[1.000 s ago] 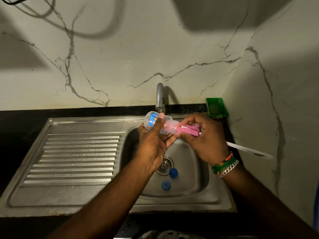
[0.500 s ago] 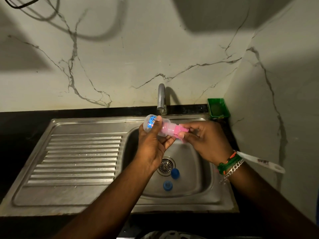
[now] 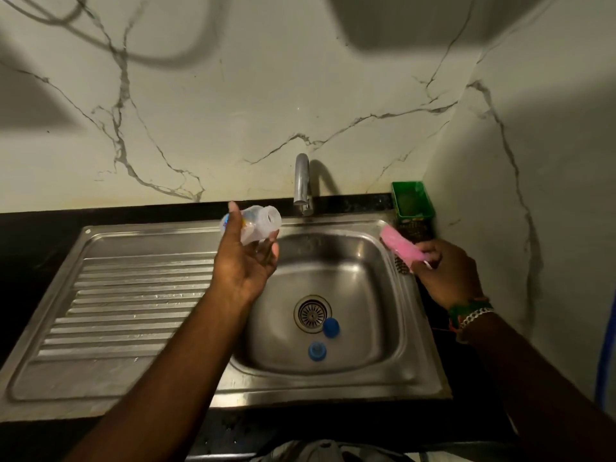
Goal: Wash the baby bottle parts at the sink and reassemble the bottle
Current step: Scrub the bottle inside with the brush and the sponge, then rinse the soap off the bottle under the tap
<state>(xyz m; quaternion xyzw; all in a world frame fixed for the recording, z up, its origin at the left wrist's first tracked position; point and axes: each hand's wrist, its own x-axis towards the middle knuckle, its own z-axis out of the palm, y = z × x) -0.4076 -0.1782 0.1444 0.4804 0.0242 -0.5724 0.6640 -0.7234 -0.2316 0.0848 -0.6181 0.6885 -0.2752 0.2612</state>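
Head view, left to right: the steel sink (image 3: 140, 295) sits in a dark bench, its ribbed drainboard on the left. Over the basin's back left rim, the left hand (image 3: 245, 261) curls its grip round a clear baby bottle (image 3: 256, 223), tilted with its open mouth toward the tap (image 3: 301, 181). Two blue bottle parts (image 3: 331, 327) lie near the drain (image 3: 312, 314). At the right rim, the right hand (image 3: 446, 271) pinches a pink brush (image 3: 398, 243) before a green tub (image 3: 411, 200).
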